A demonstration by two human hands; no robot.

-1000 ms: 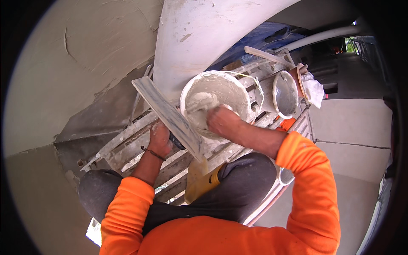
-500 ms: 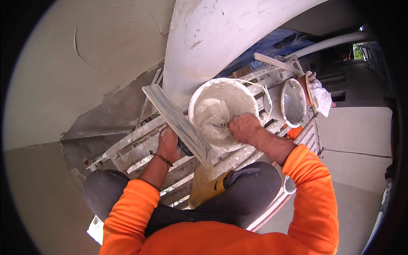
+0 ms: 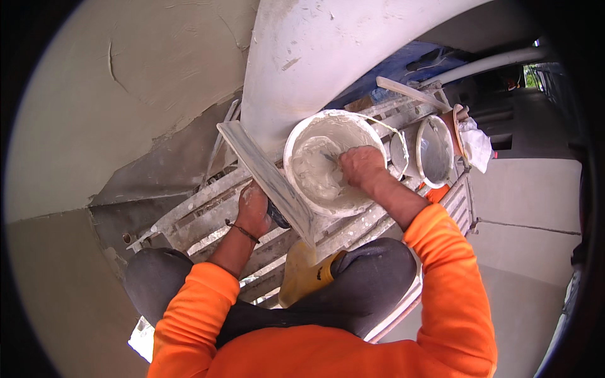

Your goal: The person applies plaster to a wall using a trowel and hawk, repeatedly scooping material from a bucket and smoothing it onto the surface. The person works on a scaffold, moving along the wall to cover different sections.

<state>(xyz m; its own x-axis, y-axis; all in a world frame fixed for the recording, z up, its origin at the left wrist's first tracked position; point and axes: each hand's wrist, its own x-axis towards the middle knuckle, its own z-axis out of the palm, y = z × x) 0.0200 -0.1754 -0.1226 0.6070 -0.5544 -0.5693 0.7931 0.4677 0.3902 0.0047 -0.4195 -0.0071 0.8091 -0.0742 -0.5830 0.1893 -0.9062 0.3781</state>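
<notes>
A white bucket [image 3: 291, 165] with a wire handle stands in front of me, with wet grey-white plaster [image 3: 315, 173] inside. My right hand [image 3: 364, 166] reaches over its right side, closed on a trowel [image 3: 330, 157]. Only a small grey piece of that tool shows by the fingers; the rest is hidden by hand and plaster. Left of the bucket, my left hand [image 3: 254, 209] is closed round the dark handle of a long plastering float [image 3: 268, 179]. The float's flat, smeared board is tilted, its lower end toward my knees, close against the bucket's left side.
I sit on a plaster-splashed slatted platform [image 3: 208, 211], a yellow boot [image 3: 307, 277] between my knees. A second bucket [image 3: 435, 151] lies tipped at the right, beside a white cloth [image 3: 474, 143]. A thick pale column [image 3: 290, 69] rises behind, next to a plastered wall [image 3: 120, 107].
My right hand has shifted slightly up within the bucket, and a bit of the trowel now shows. The bucket and the float both sit a little further right and up in view.
</notes>
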